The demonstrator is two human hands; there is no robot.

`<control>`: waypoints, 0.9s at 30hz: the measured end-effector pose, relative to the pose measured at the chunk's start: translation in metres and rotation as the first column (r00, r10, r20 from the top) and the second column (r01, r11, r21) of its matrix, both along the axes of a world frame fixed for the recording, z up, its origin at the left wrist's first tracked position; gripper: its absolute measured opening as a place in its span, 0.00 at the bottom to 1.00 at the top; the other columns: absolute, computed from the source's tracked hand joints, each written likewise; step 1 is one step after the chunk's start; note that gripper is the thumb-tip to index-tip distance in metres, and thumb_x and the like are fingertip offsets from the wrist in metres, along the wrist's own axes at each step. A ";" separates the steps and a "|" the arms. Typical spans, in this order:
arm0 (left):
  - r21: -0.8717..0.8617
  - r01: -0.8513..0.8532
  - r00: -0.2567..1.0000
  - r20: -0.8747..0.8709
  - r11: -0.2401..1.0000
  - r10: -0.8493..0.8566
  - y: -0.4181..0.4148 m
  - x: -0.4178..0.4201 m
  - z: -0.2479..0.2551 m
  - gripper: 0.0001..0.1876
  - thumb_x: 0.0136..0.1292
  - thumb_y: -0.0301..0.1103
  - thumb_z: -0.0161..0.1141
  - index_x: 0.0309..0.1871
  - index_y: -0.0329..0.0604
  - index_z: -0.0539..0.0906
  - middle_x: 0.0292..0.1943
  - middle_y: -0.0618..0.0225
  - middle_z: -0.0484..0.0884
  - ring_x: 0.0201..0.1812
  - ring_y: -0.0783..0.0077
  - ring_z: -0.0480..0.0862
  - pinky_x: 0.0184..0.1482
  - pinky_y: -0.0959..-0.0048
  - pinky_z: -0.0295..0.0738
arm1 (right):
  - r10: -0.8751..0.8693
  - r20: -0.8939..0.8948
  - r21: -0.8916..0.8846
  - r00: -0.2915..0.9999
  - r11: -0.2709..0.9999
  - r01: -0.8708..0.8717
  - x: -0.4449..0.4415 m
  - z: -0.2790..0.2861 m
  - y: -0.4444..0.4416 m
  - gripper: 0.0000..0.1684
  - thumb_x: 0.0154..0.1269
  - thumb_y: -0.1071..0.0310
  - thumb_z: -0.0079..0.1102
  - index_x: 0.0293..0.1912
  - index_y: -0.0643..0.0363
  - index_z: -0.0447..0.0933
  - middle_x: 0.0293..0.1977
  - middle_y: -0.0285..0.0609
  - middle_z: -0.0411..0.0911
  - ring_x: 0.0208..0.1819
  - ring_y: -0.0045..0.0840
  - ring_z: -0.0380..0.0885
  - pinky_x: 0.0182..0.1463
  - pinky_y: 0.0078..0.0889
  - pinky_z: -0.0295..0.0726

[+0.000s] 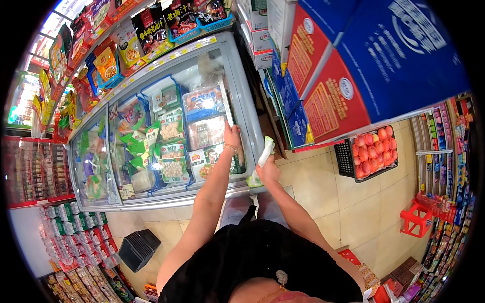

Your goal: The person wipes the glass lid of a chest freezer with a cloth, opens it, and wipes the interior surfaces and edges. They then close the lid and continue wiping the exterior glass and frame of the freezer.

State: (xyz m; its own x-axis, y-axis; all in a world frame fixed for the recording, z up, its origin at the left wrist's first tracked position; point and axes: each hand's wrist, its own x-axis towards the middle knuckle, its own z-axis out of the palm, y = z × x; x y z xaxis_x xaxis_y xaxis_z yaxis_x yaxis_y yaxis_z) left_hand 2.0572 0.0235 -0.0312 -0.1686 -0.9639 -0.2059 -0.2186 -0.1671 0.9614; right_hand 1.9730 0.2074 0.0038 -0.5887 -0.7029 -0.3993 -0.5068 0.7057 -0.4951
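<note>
My left hand, with a bracelet at the wrist, is at the edge of the sliding glass lid of a chest freezer, near its right end; its exact grip is hard to tell. Below the glass lie packs of frozen food, among them a meat tray and a bag of white balls. In my right hand is a crumpled green-and-white plastic package, held over the freezer's front right corner. Its ends stick out on both sides of my fist.
Stacked blue and red cartons stand right of the freezer. A black crate of red fruit is on the tiled floor, farther right a red plastic stool. Black shopping baskets stand lower left. Sauce packets line the shelf behind the freezer.
</note>
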 end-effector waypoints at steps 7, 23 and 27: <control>-0.041 0.011 0.999 -0.037 0.999 -0.012 -0.012 0.039 -0.014 0.24 0.62 0.30 0.55 0.61 0.33 0.66 0.36 0.65 0.79 0.36 0.74 0.78 0.41 0.75 0.74 | 0.008 0.078 -0.044 0.997 0.999 -0.005 0.013 0.006 -0.002 0.35 0.48 0.54 0.66 0.50 0.62 0.61 0.36 0.56 0.79 0.37 0.49 0.80 0.42 0.49 0.77; -0.202 -0.298 0.865 0.357 0.933 0.353 0.202 0.454 0.016 0.15 0.63 0.31 0.57 0.52 0.37 0.76 0.40 0.57 0.82 0.40 0.66 0.81 0.42 0.71 0.76 | -0.031 -0.147 -0.105 0.989 0.994 0.016 0.009 -0.013 -0.009 0.32 0.47 0.53 0.65 0.47 0.61 0.68 0.38 0.57 0.79 0.42 0.50 0.79 0.47 0.50 0.76; 0.218 -0.564 0.824 0.080 0.797 0.561 0.237 0.487 -0.008 0.26 0.61 0.42 0.61 0.57 0.35 0.68 0.43 0.55 0.78 0.35 0.64 0.81 0.35 0.66 0.79 | -0.169 -0.252 -0.216 0.953 0.970 0.115 0.031 -0.017 -0.001 0.31 0.52 0.51 0.63 0.48 0.62 0.66 0.41 0.57 0.77 0.43 0.50 0.78 0.46 0.51 0.76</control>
State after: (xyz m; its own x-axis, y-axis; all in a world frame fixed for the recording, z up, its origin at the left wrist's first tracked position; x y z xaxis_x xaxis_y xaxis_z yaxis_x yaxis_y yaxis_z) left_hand 2.5438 0.2606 -0.0396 0.3925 -0.8163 -0.4238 -0.0291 -0.4716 0.8813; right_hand 2.0043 0.2062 -0.0136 -0.7539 -0.6526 -0.0763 -0.5408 0.6823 -0.4920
